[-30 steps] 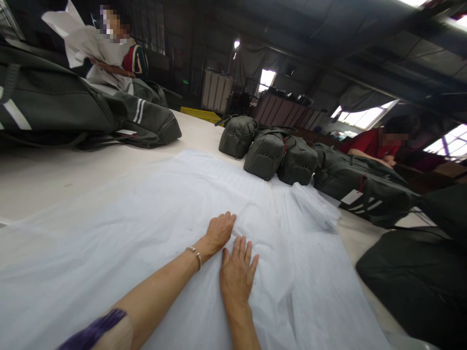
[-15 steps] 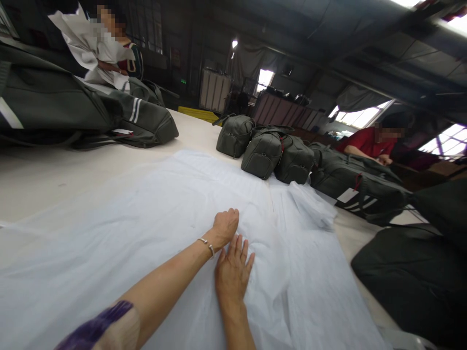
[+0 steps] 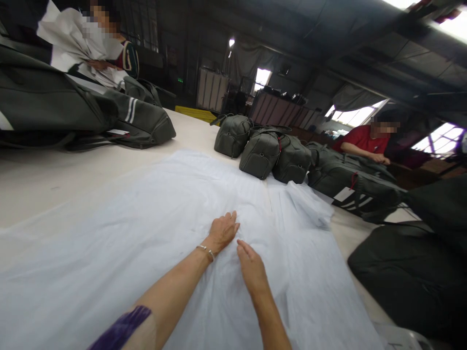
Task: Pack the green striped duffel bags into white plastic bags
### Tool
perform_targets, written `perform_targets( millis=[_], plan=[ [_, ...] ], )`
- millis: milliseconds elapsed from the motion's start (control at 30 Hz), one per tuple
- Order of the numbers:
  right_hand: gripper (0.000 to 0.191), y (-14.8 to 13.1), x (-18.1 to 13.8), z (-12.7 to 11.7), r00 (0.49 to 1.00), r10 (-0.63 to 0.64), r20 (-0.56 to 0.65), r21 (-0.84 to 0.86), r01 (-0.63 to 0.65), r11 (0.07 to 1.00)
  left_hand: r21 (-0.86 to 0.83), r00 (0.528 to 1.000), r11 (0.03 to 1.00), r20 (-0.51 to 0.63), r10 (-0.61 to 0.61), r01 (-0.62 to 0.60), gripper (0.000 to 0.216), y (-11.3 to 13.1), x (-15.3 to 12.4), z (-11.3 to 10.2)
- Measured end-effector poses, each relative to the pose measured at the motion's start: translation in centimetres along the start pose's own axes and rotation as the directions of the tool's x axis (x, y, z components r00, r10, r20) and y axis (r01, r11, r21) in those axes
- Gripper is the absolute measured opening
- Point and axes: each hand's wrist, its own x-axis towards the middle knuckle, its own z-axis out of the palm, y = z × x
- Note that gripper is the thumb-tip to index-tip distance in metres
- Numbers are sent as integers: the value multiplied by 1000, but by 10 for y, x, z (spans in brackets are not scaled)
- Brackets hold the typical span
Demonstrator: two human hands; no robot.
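Observation:
A wide white plastic sheet (image 3: 146, 233), thin and wrinkled, covers much of the pale table before me. My left hand (image 3: 223, 231), with a silver bracelet at its wrist, rests palm down on the sheet, fingertips slightly apart. Just below and right of it, my right hand (image 3: 252, 266) is turned on its side at the sheet, its visible fingers stretched toward the left hand. Nothing shows in either hand. A small gap separates the two. Folds run in the sheet around them, and a bunched piece of it (image 3: 309, 204) lies farther right.
Dark green duffel bags (image 3: 260, 151) stand along the far side. One with a white tag (image 3: 344, 194) lies to the right, and more bags (image 3: 142, 119) lie left. A person behind the left bags holds crumpled white material (image 3: 78, 41); another in red (image 3: 365, 141) works at back right.
My left hand has loosened from a closed fist, its fingers extending. My right hand has slid right, away from the left wrist, and rolled from flat onto its side.

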Motion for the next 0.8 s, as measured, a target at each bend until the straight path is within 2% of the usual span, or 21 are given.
perform_targets(
  millis=[67,133,200,233,267,367,400,433,467,500,567,600,700,800],
  plan=[
    [50,5,-6,-41,999,4,-45,105,1,994,-2,1000,1000,22,0,0,50,0,1,-2],
    [48,23,-23,-87,987,39,-157,99,-24,995,-12,998,1000,59,-7,8,52,1,2,-5],
    [48,55,-51,-137,938,148,-314,60,-137,989,-29,995,999,102,-20,23,54,2,5,-8],
    [50,76,-68,-164,886,221,-407,46,-222,974,-39,992,999,123,-26,31,55,2,7,-10],
    [51,100,-88,-192,813,295,-502,39,-320,947,-50,989,998,141,-30,37,56,2,10,-10],
    [58,174,-151,-272,541,436,-719,52,-585,810,-78,983,996,184,-26,41,58,1,17,-11],
    [60,195,-169,-293,479,454,-751,64,-632,773,-83,981,996,192,-23,39,58,1,18,-12],
    [62,214,-183,-310,459,475,-751,86,-646,759,-84,980,996,199,-22,39,59,1,19,-12],
    [63,229,-193,-322,466,498,-731,115,-636,763,-79,978,996,206,-23,40,59,2,19,-14],
    [63,240,-199,-329,502,531,-683,156,-609,777,-70,977,997,213,-27,43,59,2,19,-15],
    [60,250,-201,-331,587,609,-533,263,-570,779,-47,973,998,228,-40,52,59,3,19,-19],
    [57,249,-199,-329,611,650,-451,303,-580,756,-37,971,998,236,-45,56,60,4,18,-21],
    [51,238,-196,-320,625,735,-261,328,-659,677,-23,968,998,245,-46,53,60,4,18,-23],
    [46,235,-206,-317,650,739,-180,385,-645,661,-13,969,999,243,-38,42,60,4,19,-23]
  ],
)
